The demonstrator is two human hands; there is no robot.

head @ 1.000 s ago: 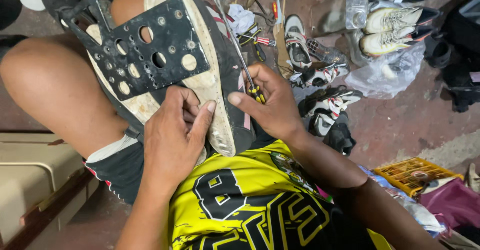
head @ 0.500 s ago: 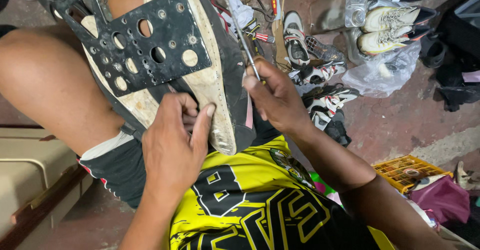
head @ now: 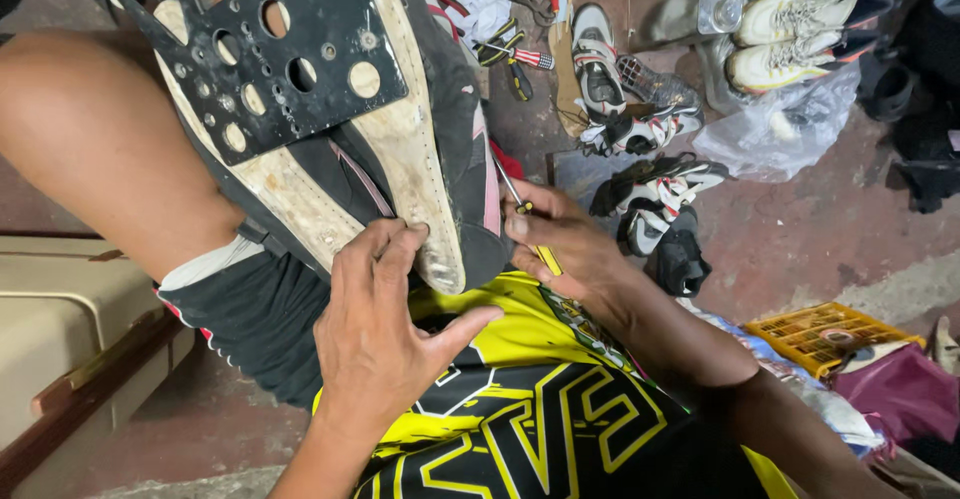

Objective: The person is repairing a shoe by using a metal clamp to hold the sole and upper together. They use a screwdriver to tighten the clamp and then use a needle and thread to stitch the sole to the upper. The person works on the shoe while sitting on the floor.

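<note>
Shoe [head: 400, 149] now sits lower on the knee; left hand [head: 385, 334] presses its sole, right hand [head: 565, 249] has drawn the awl [head: 525, 221] back, fingers pinched tight around it.

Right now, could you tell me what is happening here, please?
A seated person braces an upturned shoe on the lap, its pale sole facing up beside a black perforated metal plate. The left hand presses on the sole's edge. The right hand grips a thin yellow-handled tool against the shoe's side. More shoes lie on the floor.
</note>
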